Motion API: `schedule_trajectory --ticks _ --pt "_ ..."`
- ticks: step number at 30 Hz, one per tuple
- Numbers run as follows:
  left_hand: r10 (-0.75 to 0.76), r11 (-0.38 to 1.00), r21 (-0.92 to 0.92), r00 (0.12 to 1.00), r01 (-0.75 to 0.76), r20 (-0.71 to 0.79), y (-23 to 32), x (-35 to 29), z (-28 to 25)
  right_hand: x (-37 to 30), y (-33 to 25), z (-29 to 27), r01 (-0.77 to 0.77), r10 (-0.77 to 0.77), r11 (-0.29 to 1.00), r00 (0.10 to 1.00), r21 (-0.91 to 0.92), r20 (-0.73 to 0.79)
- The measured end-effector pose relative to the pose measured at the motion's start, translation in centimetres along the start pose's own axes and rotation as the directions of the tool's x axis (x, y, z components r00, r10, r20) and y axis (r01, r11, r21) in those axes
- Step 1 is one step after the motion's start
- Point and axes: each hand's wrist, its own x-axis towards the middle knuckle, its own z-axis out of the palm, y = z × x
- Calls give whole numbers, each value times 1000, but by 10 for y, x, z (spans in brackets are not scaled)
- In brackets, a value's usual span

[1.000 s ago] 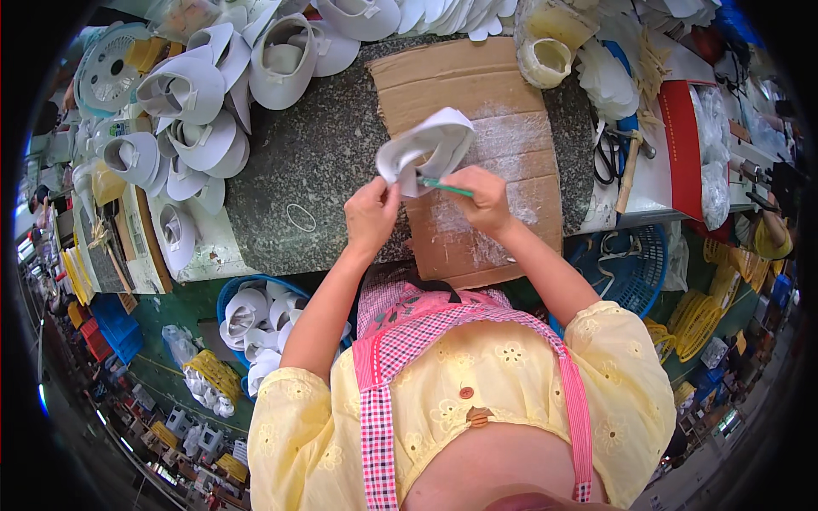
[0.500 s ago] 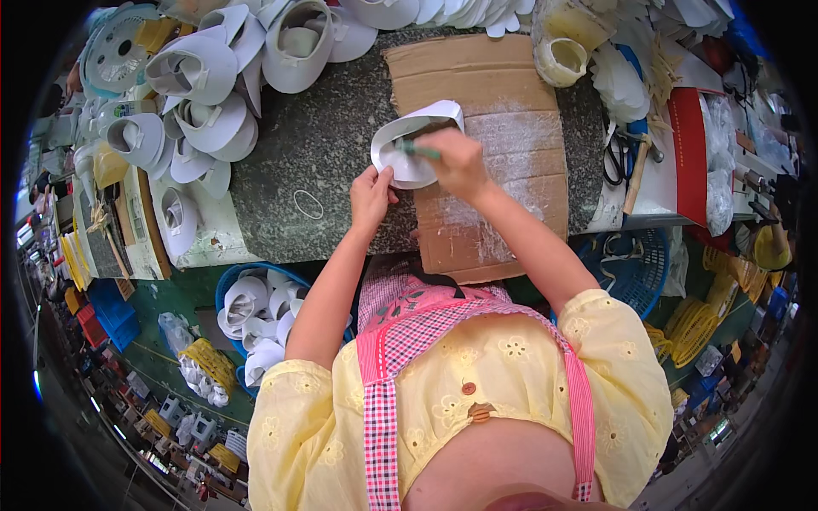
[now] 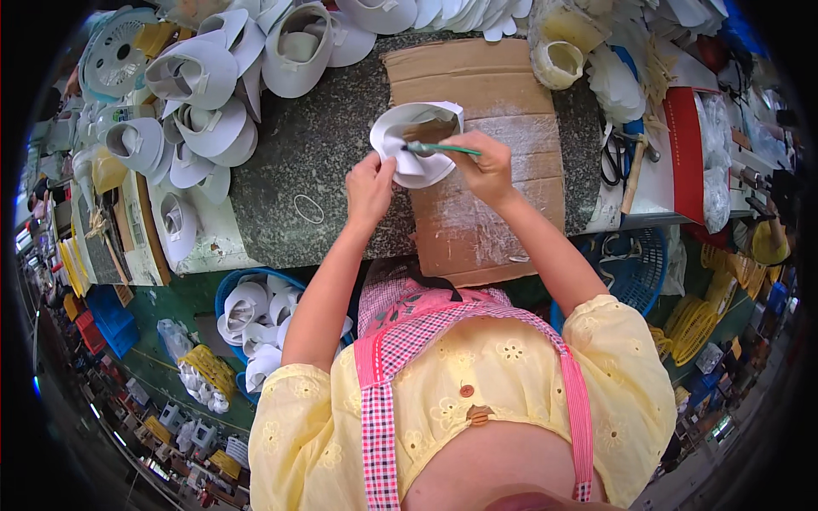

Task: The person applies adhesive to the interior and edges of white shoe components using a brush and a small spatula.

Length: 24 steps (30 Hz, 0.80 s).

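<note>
A white ring-shaped piece (image 3: pixel 415 176) with a curved band and an opening is tilted over the left edge of a cardboard sheet (image 3: pixel 443 64). My left hand (image 3: pixel 369 189) pinches its near left edge, thumb and fingers closed. In my right hand (image 3: pixel 487 170) is a thin brush with a green handle (image 3: pixel 458 150), held like a pen. The dark brush tip meets the white inner face of the piece, close to my left thumb. Whether the tip presses or just hovers cannot be told.
Stacked white ring-shaped pieces (image 3: pixel 204 128) crowd the table's left side. A cloudy, crusted pot (image 3: pixel 562 61) stands beyond the cardboard. Scissors (image 3: pixel 609 162) and a wooden-handled hammer (image 3: pixel 635 175) lie at the right. Blue baskets (image 3: pixel 226 285) sit below the table edge. A loose ring (image 3: pixel 308 209) rests on the dark tabletop.
My right hand has drawn back to the right and nearer, so the brush shows more fully. My left hand has shifted slightly, with its thumb higher on the white piece.
</note>
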Motion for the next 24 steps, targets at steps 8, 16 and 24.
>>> schedule_trajectory --ticks 8,16,24 --pt "236 924 258 951 -283 200 104 49 8 22 16 -28 138 -206 897 971 -420 -122" --pt "470 490 392 615 -779 633 164 79 24 32 23 -56 220 -292 853 953 -473 -84" --pt "512 579 285 613 -764 602 167 91 44 2 33 -71 236 -165 805 970 -545 177"
